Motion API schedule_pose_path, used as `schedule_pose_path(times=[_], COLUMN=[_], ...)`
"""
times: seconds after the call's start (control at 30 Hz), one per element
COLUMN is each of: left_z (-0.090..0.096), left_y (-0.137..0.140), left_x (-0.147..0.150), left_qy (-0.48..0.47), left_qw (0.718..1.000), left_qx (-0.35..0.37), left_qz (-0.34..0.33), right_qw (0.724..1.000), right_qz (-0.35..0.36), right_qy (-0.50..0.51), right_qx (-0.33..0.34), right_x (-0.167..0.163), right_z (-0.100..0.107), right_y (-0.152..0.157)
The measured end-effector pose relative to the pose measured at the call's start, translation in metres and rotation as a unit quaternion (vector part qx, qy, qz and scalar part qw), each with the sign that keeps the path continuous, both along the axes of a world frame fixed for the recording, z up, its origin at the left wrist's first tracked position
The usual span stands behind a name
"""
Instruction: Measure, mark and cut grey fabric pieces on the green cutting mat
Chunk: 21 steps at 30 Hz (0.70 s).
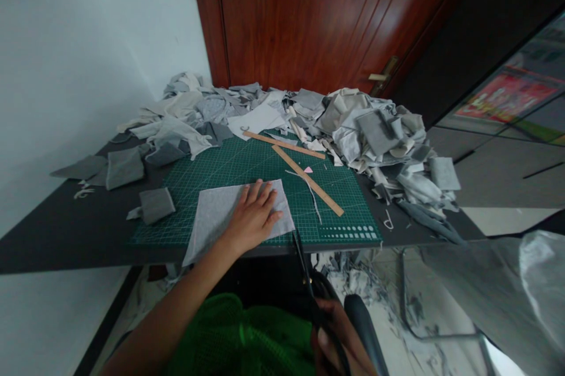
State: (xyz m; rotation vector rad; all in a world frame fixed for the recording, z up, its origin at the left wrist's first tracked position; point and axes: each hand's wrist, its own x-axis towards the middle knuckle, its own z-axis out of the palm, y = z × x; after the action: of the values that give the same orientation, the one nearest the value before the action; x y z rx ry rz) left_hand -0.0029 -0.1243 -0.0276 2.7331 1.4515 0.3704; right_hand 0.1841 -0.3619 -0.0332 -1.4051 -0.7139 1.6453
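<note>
My left hand point(253, 214) lies flat with its fingers spread on a light grey piece of cloth point(216, 211). The cloth rests on a green cutting mat point(185, 179), and its near left corner hangs over the table's front edge. Low in front of me, my right hand point(338, 335) is wrapped around the handles of black scissors point(306, 273). Their tips meet the cloth's near right corner. Beyond the cloth, two wooden rulers point(309, 180) point(285, 145) lie on the mat, with a thin cloth strip point(314, 199) and a small pink piece point(308, 170) nearby.
Heaps of grey and white cloth scraps point(176, 123) line the back of the dark table point(66, 229), with a larger pile point(375, 129) at right. Folded grey cloth point(156, 205) sits at left. A brown door point(300, 17) stands behind. More scraps point(359, 279) litter the floor.
</note>
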Motion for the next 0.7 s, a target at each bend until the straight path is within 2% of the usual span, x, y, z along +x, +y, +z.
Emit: schedule_pose_path(times=[0.1, 0.23, 0.5, 0.7], left_z=[-0.0103, -0.0131, -0.0090, -0.0100], left_y=[0.0055, 0.0042, 0.0032, 0.0021], left_x=[-0.0021, -0.0019, 0.0010, 0.0013], left_qy=[-0.007, -0.024, -0.019, -0.023], left_qw=[1.000, 1.000, 1.000, 1.000], left_qx=[-0.009, -0.009, -0.011, -0.012], left_qz=[-0.003, -0.007, 0.003, 0.008], right_qw=[0.999, 0.996, 0.998, 0.996], right_qz=[-0.027, -0.072, -0.064, -0.081], right_qy=[0.011, 0.037, 0.015, 0.038], right_qx=[-0.013, -0.040, -0.025, -0.027], right_x=[-0.0028, -0.0047, 0.0012, -0.0027], right_z=[0.0030, 0.0063, 0.0008, -0.0019], right_y=[0.0050, 0.0084, 0.0016, 0.0044])
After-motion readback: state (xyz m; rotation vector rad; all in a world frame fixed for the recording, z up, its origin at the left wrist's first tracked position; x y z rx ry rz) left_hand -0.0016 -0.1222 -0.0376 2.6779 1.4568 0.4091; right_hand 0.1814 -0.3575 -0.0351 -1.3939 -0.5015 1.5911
